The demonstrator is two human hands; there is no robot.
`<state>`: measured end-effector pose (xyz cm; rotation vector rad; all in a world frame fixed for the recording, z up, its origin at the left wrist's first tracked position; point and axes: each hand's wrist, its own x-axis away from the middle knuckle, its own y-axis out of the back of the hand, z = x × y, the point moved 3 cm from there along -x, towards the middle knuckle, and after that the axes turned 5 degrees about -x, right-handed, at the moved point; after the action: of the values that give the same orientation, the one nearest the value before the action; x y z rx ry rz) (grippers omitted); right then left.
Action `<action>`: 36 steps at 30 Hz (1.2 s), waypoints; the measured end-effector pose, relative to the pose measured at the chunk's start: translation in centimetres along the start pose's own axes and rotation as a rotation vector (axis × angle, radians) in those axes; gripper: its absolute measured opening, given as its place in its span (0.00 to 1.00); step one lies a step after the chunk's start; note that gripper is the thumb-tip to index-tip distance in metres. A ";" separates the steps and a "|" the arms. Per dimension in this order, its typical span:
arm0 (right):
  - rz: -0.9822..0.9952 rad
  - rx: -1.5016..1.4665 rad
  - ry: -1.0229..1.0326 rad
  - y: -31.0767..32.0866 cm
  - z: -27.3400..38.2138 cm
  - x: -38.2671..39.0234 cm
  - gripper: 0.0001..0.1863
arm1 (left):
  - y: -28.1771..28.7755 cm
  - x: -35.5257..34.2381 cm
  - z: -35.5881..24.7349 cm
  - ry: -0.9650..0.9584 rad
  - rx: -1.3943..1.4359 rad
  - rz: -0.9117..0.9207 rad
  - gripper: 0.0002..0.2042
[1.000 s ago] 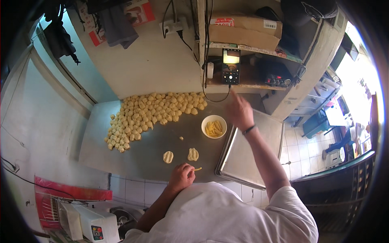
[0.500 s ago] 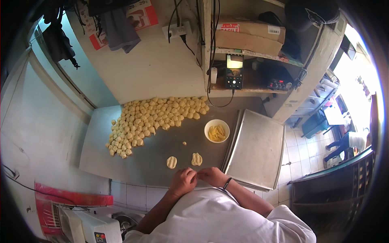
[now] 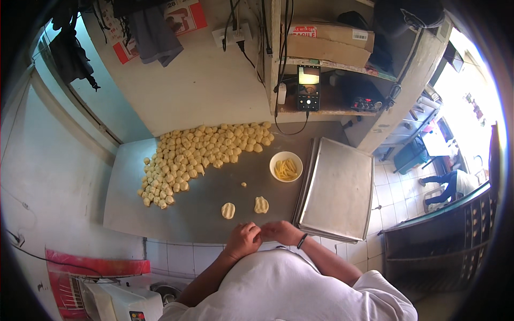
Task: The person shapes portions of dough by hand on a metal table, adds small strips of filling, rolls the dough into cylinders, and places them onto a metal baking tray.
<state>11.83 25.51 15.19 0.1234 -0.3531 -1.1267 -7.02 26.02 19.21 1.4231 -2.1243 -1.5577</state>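
Observation:
My left hand (image 3: 244, 239) and my right hand (image 3: 279, 232) meet at the near edge of the metal table, fingers curled and touching. What lies between them, if anything, is hidden. Just beyond are two flattened dough pieces with finger dents, the left dough piece (image 3: 228, 211) and the right dough piece (image 3: 261, 205). A tiny dough scrap (image 3: 243, 184) lies farther off. Many dough balls (image 3: 187, 152) crowd the far left of the table. To the right, a white bowl (image 3: 272, 174) holds yellow strips (image 3: 286, 169).
Stacked metal trays (image 3: 337, 187) cover the table's right end. A phone (image 3: 308, 88) with a lit screen stands on the shelf, its cable hanging down. Above it sits a cardboard box (image 3: 329, 45). A person (image 3: 452, 184) bends over in the bright area at right.
My hands stay together at the table edge, with only a slight shift of the fingers. The view has tilted a little. The person at far right has moved slightly.

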 end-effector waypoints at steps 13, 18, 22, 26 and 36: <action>-1.063 -0.149 0.441 32.3 7.8 -10.3 0.16 | -0.1 0.7 0.0 -0.019 0.072 -0.004 0.07; -1.097 -0.163 0.393 36.0 8.6 -12.7 0.23 | -0.1 0.9 -0.1 0.030 0.070 -0.003 0.06; -0.937 -0.238 0.392 34.8 9.5 -14.3 0.24 | 0.4 1.8 0.3 0.076 0.075 -0.032 0.06; -0.944 -0.255 0.413 35.1 9.3 -14.7 0.22 | 0.5 1.9 0.3 0.086 0.077 -0.056 0.06; -1.028 -0.330 0.422 33.4 8.6 -13.3 0.17 | 0.2 2.0 0.4 0.117 0.108 -0.066 0.06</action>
<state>32.64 52.55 29.53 0.2584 0.3349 -2.1027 -8.41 24.80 18.44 1.5917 -2.1427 -1.3633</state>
